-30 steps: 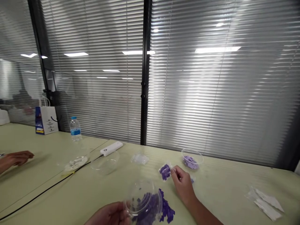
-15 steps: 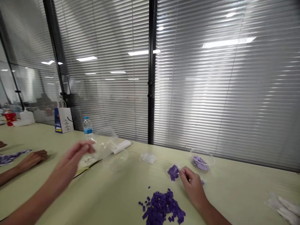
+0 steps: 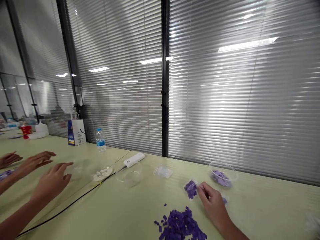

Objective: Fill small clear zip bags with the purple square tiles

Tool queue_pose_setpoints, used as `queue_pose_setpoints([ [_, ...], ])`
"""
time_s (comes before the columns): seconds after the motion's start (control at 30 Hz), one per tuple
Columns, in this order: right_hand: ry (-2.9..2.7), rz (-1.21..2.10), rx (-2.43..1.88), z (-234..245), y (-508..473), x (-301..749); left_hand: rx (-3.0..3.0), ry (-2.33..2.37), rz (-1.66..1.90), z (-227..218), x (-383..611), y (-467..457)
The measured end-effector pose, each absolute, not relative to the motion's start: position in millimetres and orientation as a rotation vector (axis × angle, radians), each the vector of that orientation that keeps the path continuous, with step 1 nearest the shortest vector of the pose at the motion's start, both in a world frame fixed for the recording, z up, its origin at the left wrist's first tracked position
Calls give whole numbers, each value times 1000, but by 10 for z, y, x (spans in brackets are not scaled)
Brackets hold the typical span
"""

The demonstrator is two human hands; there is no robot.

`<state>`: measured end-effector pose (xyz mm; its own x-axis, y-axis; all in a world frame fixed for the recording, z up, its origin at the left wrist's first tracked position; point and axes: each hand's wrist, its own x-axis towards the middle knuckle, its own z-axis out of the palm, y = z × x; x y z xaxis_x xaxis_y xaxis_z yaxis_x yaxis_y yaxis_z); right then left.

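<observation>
A small clear plastic bag (image 3: 191,189) of deep purple tiles lies on the pale green table (image 3: 265,206), right of centre, and the right hand (image 3: 212,203) is at its right edge, thumb and fingers drawn together as if pinching the plastic. A stray purple piece (image 3: 224,200) sits just beyond those fingers. Below the bag, at the bottom centre of the frame, spreads a loose heap of purple tiles (image 3: 180,225), near the hand but not touching it. Further up on the right, near the window, stands a clear bowl (image 3: 222,175) holding lilac pieces. The left hand (image 3: 52,181) is well apart from the right, open and hovering over the table's left side, fingers spread, just short of a faint clear dish (image 3: 76,170). Two other hands (image 3: 35,162) belong to someone working at the far left edge. Across the middle of the table lie a small clear bag (image 3: 163,172), an empty clear bowl (image 3: 129,175), a white power bank (image 3: 133,160) and a dish (image 3: 102,174) with white bits, with a black cable (image 3: 67,208) running toward the lower left. A water bottle (image 3: 100,140) and a paper gift bag (image 3: 76,133) stand at the upper left, before the window blinds (image 3: 212,100).
</observation>
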<state>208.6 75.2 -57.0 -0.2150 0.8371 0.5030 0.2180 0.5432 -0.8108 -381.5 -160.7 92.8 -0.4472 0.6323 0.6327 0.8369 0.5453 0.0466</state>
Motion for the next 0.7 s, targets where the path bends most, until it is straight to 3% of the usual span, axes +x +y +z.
queue_pose_setpoints([
  [0.23,-1774,713,-875,-499,743,2060,-1773,-2174,-837,793,-3203,-1215],
  [0.37,-1769,696,-867,-480,742,2020,-1775,-2202,-961,742,-3164,-997],
  [0.57,-1819,680,-844,-465,759,1966,-1841,-2050,-839,1169,-2924,-654],
  [0.7,-1832,614,-828,-436,749,1952,-2197,-1838,-1154,1478,-1775,-441],
])
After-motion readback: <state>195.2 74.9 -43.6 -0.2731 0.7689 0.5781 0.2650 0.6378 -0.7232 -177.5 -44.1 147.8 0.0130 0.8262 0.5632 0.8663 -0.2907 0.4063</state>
